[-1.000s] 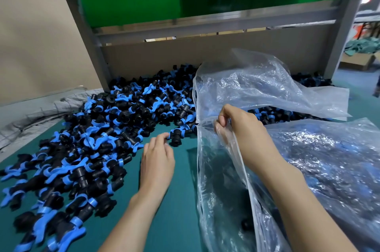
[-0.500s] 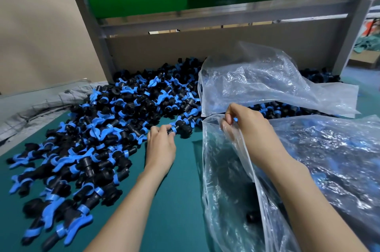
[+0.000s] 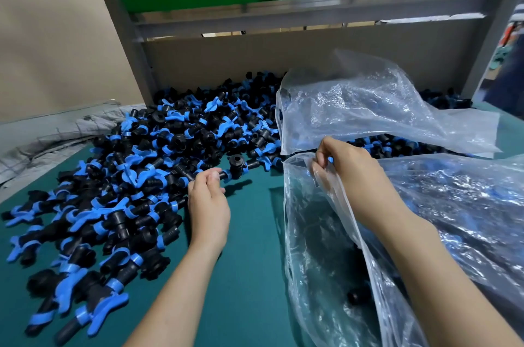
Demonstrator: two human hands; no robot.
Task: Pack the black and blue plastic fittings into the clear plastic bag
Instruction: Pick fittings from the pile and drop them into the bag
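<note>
A big heap of black and blue plastic fittings (image 3: 136, 176) covers the left and back of the green table. My left hand (image 3: 208, 205) pinches one end of a single fitting (image 3: 236, 168) at the heap's near edge, lifted a little off the table with its shadow below. My right hand (image 3: 348, 173) grips the upper rim of the clear plastic bag (image 3: 320, 247), holding its mouth open toward the left. A few dark fittings (image 3: 358, 295) show through the bag's bottom.
A second crumpled clear bag (image 3: 368, 108) lies over fittings behind my right hand. A cardboard panel (image 3: 283, 60) and grey metal frame (image 3: 283, 15) close the back. Grey fabric (image 3: 56, 134) lies at the left edge. Bare green table surface (image 3: 249, 233) lies between my arms.
My left hand reached forward from the table to the heap's edge, took hold of one fitting and raised it slightly. My right hand kept its hold on the bag rim.
</note>
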